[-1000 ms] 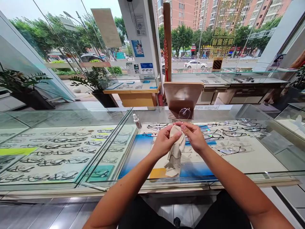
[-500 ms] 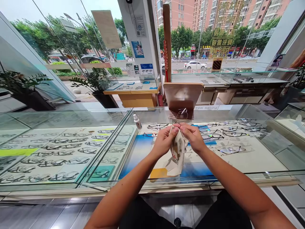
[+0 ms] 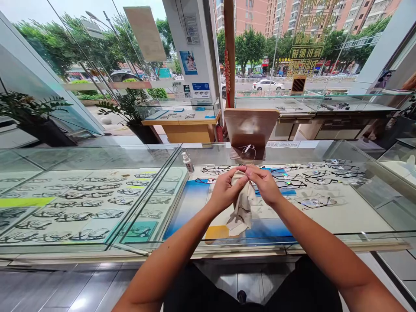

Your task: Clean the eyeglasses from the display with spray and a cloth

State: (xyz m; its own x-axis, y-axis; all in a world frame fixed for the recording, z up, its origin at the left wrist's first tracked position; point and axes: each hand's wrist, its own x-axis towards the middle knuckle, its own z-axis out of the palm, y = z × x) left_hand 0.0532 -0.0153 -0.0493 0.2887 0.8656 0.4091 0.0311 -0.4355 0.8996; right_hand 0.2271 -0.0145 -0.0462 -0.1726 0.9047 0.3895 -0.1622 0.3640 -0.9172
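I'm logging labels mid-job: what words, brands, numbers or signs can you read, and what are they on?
"隐形眼镜", seemingly, reversed: gold window lettering; its other lines are too unclear.
Counter strip: reversed characters, too small.
Bottle: label too small.
Blue poster and paper notice: too small.
Yellow shop sign across the street: too blurred.
Cloth: no readable print.

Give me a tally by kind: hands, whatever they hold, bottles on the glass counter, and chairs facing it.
Bare hands, left hand and right hand: 2
Thin-rimmed round glasses, partly hidden by fingers: 1
Crumpled beige cloth: 1
Small white plastic bottle: 1
Brown wooden chair: 1
Total: 6
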